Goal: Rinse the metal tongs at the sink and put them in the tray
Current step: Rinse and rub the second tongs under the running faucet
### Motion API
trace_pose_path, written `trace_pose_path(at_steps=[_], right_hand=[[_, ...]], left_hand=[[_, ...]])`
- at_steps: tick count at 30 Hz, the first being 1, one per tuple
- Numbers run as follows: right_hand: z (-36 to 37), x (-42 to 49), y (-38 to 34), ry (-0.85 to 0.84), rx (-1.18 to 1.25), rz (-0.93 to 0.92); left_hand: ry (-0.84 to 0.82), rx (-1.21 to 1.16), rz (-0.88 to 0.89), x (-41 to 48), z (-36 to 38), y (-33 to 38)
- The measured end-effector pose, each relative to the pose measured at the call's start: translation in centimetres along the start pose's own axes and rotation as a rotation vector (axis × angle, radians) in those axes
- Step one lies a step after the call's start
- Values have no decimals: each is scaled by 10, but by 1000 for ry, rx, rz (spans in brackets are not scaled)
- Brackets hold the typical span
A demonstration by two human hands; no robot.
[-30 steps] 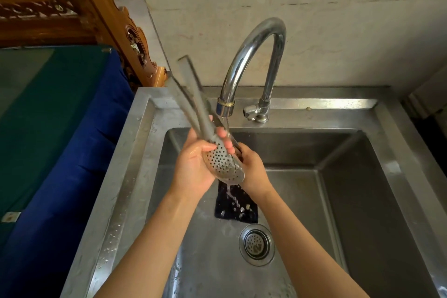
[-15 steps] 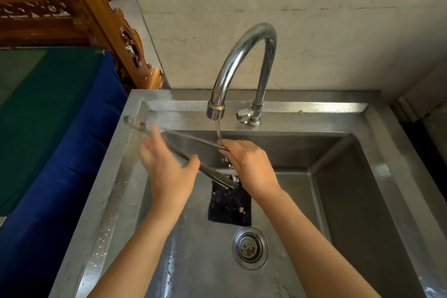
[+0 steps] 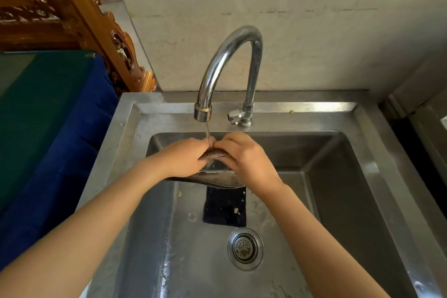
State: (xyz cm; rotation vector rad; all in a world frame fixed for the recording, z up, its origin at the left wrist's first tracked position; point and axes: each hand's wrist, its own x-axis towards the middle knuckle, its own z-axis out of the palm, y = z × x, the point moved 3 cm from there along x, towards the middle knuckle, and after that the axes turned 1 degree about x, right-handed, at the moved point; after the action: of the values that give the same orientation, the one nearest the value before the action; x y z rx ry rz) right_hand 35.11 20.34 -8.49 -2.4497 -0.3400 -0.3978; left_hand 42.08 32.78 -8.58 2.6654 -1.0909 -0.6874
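The metal tongs (image 3: 217,179) are held level above the basin of the sink (image 3: 302,113), directly below the spout of the tap (image 3: 229,60). Only parts of the two blades are seen, the remainder being covered by the hands. The left hand (image 3: 186,158) is closed over the tongs from the left, with its fingers together and curled onto the upper blade. The right hand (image 3: 245,161) is clamped on them from the right, its fingers curled round the metal (the thumb is hidden). A thin water stream (image 3: 207,134) falls between the two hands. Below the tongs, a black rectangular pad (image 3: 225,210) lies on the basin floor, just beside the drain strainer (image 3: 245,248). A blue cloth (image 3: 72,152) is draped left of the sink.
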Motion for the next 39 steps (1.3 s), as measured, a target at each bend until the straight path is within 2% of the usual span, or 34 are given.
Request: trace_pose_path(at_steps=[2, 4, 6, 7, 9, 12, 13, 15, 17, 19, 21, 23, 25, 30, 31, 34, 36, 39], right_hand=[[-2, 2, 8, 67, 266, 222], [-2, 4, 15, 90, 654, 510], [4, 8, 13, 72, 925, 683], [8, 11, 10, 56, 900, 717], [19, 15, 5, 49, 696, 743], [28, 17, 9, 189, 557, 764], [29, 17, 13, 233, 559, 770], [31, 15, 19, 304, 576, 790], [32, 16, 15, 363, 605, 792], [32, 21, 7, 385, 629, 757], [29, 25, 1, 297, 650, 652], [27, 28, -5, 124, 783, 547], [25, 29, -7, 18, 767, 482], [17, 32, -3, 150, -12, 519], [16, 31, 0, 190, -76, 546], [12, 26, 6, 249, 55, 612], [11, 20, 13, 264, 228, 651], [6, 5, 29, 354, 314, 723]], left_hand=[[95, 46, -32, 7, 2, -3], [222, 55, -96, 11, 8, -5], [358, 11, -170, 11, 17, -2], [411, -21, -210, 9, 21, 1], [479, -91, -257, 4, 30, 8], [463, -265, -290, 0, 37, 11], [403, -398, -308, -1, 36, 9], [192, -814, -296, -4, 37, 7], [-42, -1220, -207, -11, 39, 9], [-112, -1462, -99, -16, 39, 9], [-95, -1598, -54, -19, 38, 6], [-99, -1691, -35, -22, 37, 1], [-58, -1669, -46, -22, 36, -3], [202, -1372, -191, -16, 39, 3], [242, -1339, -194, -14, 40, 6], [311, -1387, -142, -7, 38, 13], [332, -1575, -92, -1, 34, 14], [351, -1800, -3, 8, 29, 17]])
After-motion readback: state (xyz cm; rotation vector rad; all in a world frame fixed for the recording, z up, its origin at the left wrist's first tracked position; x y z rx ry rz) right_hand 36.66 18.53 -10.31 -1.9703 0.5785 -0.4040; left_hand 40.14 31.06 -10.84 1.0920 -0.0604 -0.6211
